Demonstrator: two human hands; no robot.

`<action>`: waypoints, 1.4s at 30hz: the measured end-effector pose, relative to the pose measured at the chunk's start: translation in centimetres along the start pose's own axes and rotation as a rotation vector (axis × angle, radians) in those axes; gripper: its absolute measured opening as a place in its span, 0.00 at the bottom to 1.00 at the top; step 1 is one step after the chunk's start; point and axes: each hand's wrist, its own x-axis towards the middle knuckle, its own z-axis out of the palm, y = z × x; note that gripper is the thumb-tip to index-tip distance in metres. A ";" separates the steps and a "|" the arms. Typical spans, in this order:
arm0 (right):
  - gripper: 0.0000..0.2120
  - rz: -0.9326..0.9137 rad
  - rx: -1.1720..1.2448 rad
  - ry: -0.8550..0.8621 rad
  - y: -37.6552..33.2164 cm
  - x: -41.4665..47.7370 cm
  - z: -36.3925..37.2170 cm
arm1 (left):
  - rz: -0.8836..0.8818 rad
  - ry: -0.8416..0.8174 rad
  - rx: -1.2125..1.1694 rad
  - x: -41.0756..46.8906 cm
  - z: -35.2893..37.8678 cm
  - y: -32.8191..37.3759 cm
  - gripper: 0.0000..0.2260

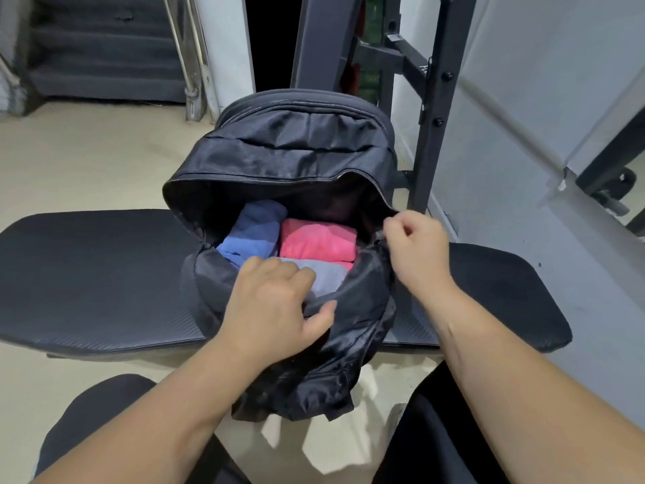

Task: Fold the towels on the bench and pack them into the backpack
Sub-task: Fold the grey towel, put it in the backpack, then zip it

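The open backpack (pixel 289 151) stands on the black bench (pixel 87 267). Inside it, a blue towel (pixel 251 232) lies at 10 o'clock, a grey towel (pixel 328 274) at 6 and a pink towel (pixel 316 239) at 1. The left hand (pixel 275 305) grips the near rim with curled fingers. The right hand (pixel 415 246) pinches the zipper edge at 3 o'clock. The sticker (pixel 393 38) on the rack is too small to read.
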 end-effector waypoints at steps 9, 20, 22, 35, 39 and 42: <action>0.06 0.638 0.745 -0.391 2.8 0.1 0.4 | 0.033 -0.225 0.108 2.7 1.4 4.3 0.15; 0.09 0.489 0.433 -0.693 3.2 0.5 1.0 | 0.059 -0.289 0.040 2.1 1.5 1.4 0.13; 0.11 0.455 0.348 -0.731 3.1 0.5 1.2 | 0.030 -0.343 -0.004 2.0 1.5 0.8 0.16; 0.11 0.360 0.263 -0.608 2.8 0.5 -0.5 | 0.170 -0.290 -0.034 3.8 0.3 -1.6 0.17; 0.12 0.237 0.262 -0.455 0.9 1.2 -2.2 | 0.171 -0.253 -0.046 5.1 -0.4 -2.9 0.18; 0.13 0.133 0.339 -0.412 -1.5 1.1 -2.4 | 0.120 -0.182 -0.051 6.0 -1.4 -4.1 0.19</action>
